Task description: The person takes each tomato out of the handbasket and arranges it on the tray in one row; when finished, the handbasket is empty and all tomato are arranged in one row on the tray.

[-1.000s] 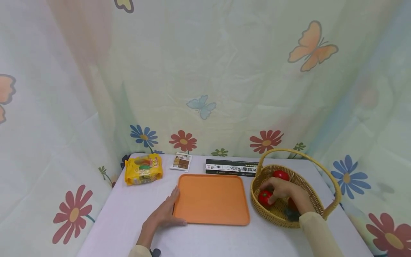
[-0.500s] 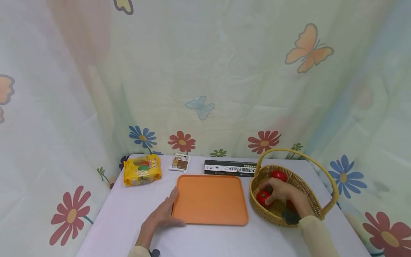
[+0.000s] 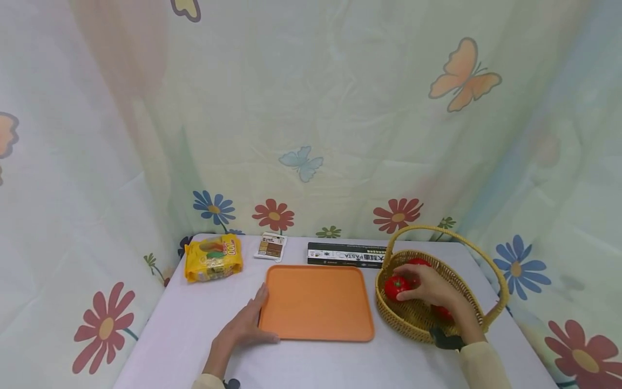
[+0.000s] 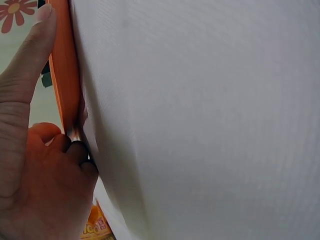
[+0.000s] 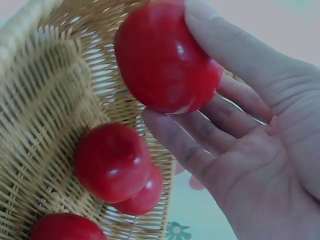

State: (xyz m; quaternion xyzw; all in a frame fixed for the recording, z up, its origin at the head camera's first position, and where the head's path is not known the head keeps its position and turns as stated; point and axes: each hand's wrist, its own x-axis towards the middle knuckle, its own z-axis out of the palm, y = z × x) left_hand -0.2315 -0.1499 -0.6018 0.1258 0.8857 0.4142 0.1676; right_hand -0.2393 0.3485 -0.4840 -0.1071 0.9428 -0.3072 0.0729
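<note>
My right hand (image 3: pixel 427 286) is over the wicker basket (image 3: pixel 408 326) at the right, pinching a red tomato (image 3: pixel 397 288) between thumb and fingers. In the right wrist view this tomato (image 5: pixel 167 57) is raised above the others, and a second tomato (image 5: pixel 112 162) lies lower in the basket with more red ones beside it. My left hand (image 3: pixel 243 325) rests at the near left corner of an orange tray (image 3: pixel 318 302). Its thumb (image 4: pixel 30 60) lies along the near edge, and the other fingers extend along the left side.
Behind the tray lie a yellow packet (image 3: pixel 214 258), a small white-and-brown sachet (image 3: pixel 271 246) and a long black pasta box (image 3: pixel 346 254). The basket's tall handle (image 3: pixel 500 275) arches over its right side. A floral curtain (image 3: pixel 311 108) hangs behind the table.
My right hand has lifted the tomato slightly from the basket's bottom. The left hand has stayed at the tray. The whole head view has shifted a little.
</note>
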